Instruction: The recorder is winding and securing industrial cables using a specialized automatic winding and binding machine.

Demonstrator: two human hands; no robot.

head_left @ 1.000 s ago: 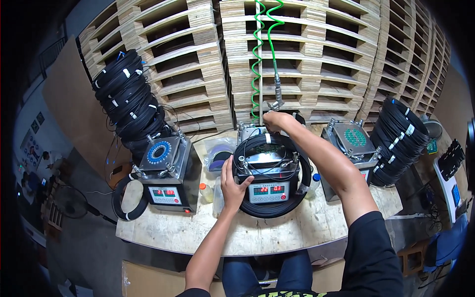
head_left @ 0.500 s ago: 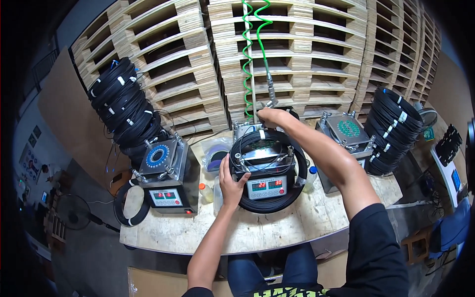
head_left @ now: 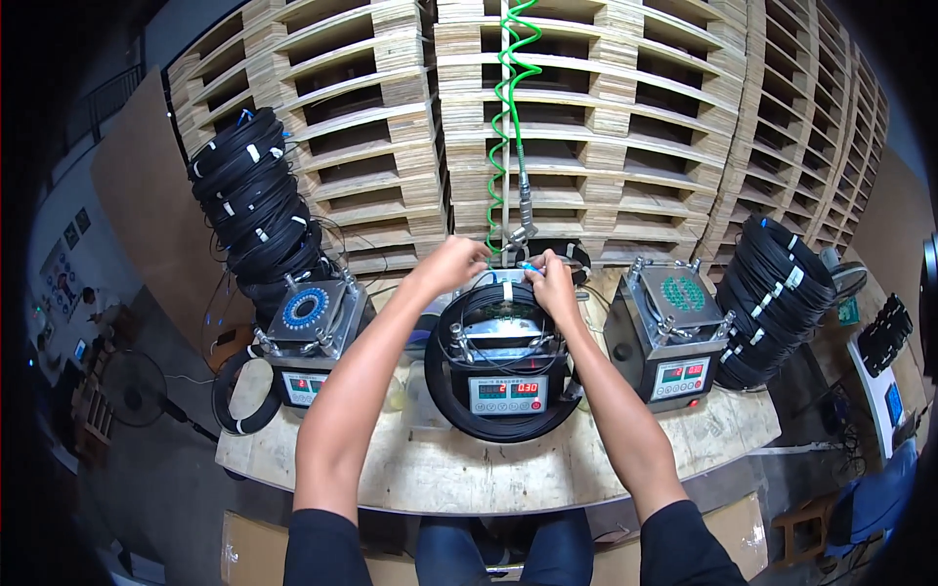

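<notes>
A black cable coil [head_left: 448, 396] hangs around the middle polishing-type machine [head_left: 505, 369], whose display is lit red. Behind the machine's top, my right hand [head_left: 555, 289] pinches a small blue connector [head_left: 531, 268], likely a cable end. Slightly left of it, my left hand [head_left: 453, 264] is closed with fingertips together; what they hold, if anything, is too small to make out. Just beyond both hands hangs a metal air gun [head_left: 525, 220] on a coiled green hose [head_left: 519, 68].
A machine with a blue ring on top [head_left: 306, 311] stands left, one with green dots [head_left: 681, 293] right. Black cable coils are stacked at far left [head_left: 249, 195] and far right [head_left: 782, 293]. Wooden pallets [head_left: 586, 127] rise behind the wooden table [head_left: 342, 464].
My left hand has left the coil's left side and risen behind the machine. My right hand has come away from near the air gun and now pinches the blue connector. The view has shifted.
</notes>
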